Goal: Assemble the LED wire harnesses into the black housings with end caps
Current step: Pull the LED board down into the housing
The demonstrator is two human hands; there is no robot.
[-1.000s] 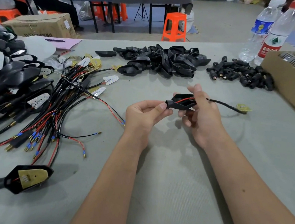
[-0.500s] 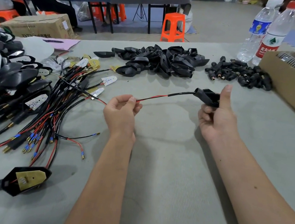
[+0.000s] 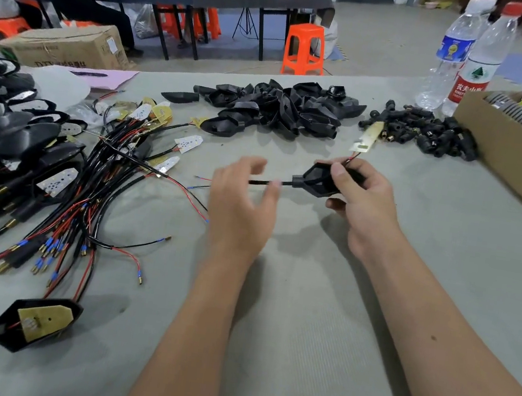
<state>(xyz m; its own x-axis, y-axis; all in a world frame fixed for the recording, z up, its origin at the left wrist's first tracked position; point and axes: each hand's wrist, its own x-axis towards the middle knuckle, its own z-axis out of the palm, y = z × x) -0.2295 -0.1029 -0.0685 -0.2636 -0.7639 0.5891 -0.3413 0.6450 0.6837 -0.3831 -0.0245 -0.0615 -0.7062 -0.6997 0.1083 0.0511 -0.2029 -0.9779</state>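
Housing (image 3: 317,180), black, gripped by right hand (image 3: 365,200); left hand (image 3: 242,205) fingers loose around its wire (image 3: 265,182), blurred; box (image 3: 513,156) sign reads "包".

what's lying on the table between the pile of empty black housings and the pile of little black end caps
In the head view, a brass-coloured LED board lies in the gap between the housing pile and the end cap pile, its red and black leads running down towards the right hand.
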